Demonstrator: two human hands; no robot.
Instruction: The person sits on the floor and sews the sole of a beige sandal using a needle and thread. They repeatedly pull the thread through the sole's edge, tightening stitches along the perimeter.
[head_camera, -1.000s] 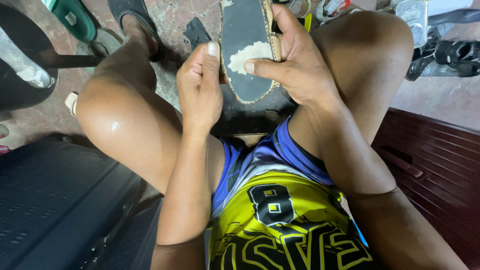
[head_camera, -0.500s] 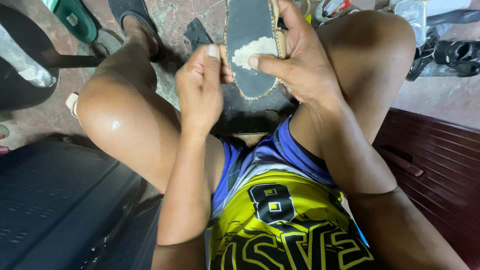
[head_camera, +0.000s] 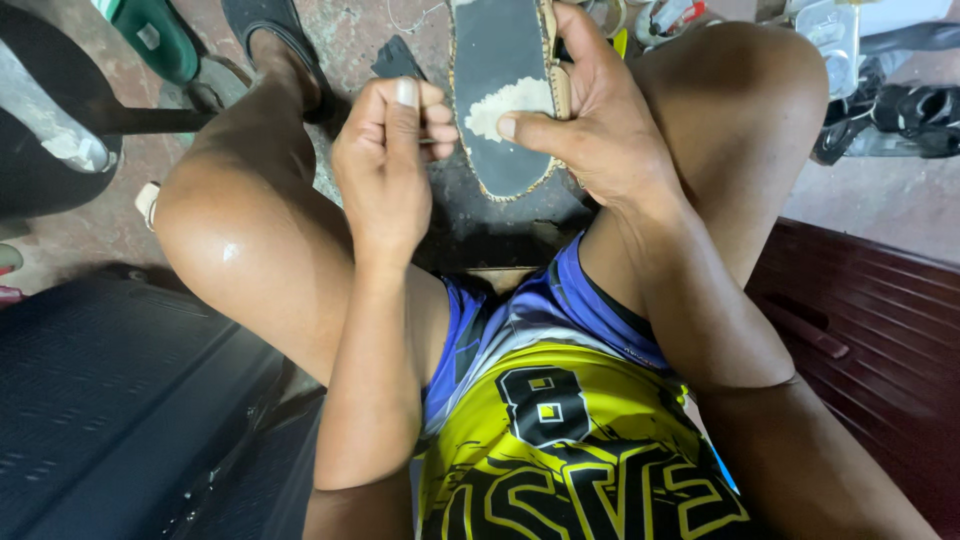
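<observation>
Head view: shoe sole held up while a small tool meets its worn patch

Head camera looks down on a seated person whose right hand (head_camera: 600, 110) grasps a dark shoe sole (head_camera: 500, 95) between the knees, fingers wrapped round its stitched right edge and the thumb pressed flat on its face just beside a pale, scuffed patch (head_camera: 510, 100); the sole stands nearly upright, toe away from the body, above the dark floor; the left hand (head_camera: 385, 170) is clenched, thumb straight up along the fist, and something thin seems pinched in its fingers with its end touching the sole's left edge, though what it is cannot be told; the step in hand looks like working or prying at the sole along that edge near the pale patch; the next move, as a judgement, calls for the right hand to hold the sole steady while the left bears in with small, controlled pressure, so the tip does not slip toward the thumb; sandals (head_camera: 900, 115) and a green slipper (head_camera: 155, 40) lie on the floor, well apart.
</observation>
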